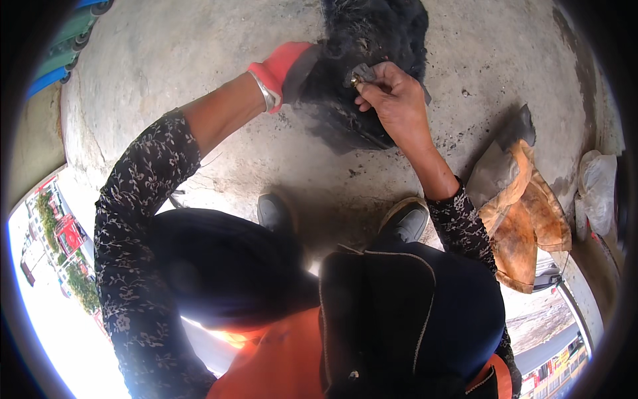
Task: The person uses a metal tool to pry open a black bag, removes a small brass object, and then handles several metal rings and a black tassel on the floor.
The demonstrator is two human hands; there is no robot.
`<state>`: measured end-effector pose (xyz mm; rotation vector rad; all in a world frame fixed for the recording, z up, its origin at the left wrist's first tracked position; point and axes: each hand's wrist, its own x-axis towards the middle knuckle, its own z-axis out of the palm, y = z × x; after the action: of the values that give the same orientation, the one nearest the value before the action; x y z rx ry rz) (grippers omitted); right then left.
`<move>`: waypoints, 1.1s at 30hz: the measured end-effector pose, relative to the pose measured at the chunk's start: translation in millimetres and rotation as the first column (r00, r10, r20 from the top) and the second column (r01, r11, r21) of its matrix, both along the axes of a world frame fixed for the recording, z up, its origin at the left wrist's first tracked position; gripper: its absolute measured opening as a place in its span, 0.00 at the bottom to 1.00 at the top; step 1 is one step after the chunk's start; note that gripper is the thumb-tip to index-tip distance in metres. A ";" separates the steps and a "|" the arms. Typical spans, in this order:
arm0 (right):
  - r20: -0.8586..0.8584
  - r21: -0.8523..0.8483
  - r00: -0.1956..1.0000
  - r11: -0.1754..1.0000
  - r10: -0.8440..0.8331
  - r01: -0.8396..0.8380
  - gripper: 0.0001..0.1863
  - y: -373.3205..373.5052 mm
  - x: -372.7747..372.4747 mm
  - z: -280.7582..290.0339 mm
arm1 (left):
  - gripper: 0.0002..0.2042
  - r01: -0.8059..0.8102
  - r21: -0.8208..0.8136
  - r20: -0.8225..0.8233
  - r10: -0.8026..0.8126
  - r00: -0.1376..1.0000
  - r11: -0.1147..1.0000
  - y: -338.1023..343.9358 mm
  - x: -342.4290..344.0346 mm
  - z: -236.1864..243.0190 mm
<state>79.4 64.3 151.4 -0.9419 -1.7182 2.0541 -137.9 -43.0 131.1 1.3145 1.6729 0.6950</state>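
Being pinched in the closed fingers of the bare right hand (402, 100), a small grey and brass-coloured piece (359, 74) is held over a black, furry-looking bundle (379, 30), whose long axis is pointed away from the dark shoes (409, 221). The bundle's left edge is met by the left hand (284, 70) in a red-and-dark glove; whether its fingers are closed cannot be told. The bundle is carried by the grey concrete floor (199, 40).
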 end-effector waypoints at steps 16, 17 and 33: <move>-0.021 0.207 0.999 0.978 -0.029 0.033 0.14 -13.9 6.9 1.1 | 0.14 -0.068 -0.191 0.193 0.105 0.976 0.979 -4.4 -5.3 -6.0; -0.030 0.229 0.999 0.972 -0.041 0.046 0.15 -15.6 7.6 -1.1 | 0.15 -0.067 -0.204 0.196 0.108 0.975 0.977 -3.3 -0.3 -0.4; -0.036 -0.088 0.992 0.988 0.123 -0.126 0.08 13.6 1.5 -5.1 | 0.15 -0.037 -0.320 0.147 0.088 0.985 0.947 4.5 14.3 38.3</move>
<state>80.9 78.0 146.3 -0.8439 -1.7219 2.2299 -123.6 -38.6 169.4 0.9571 1.6220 0.5263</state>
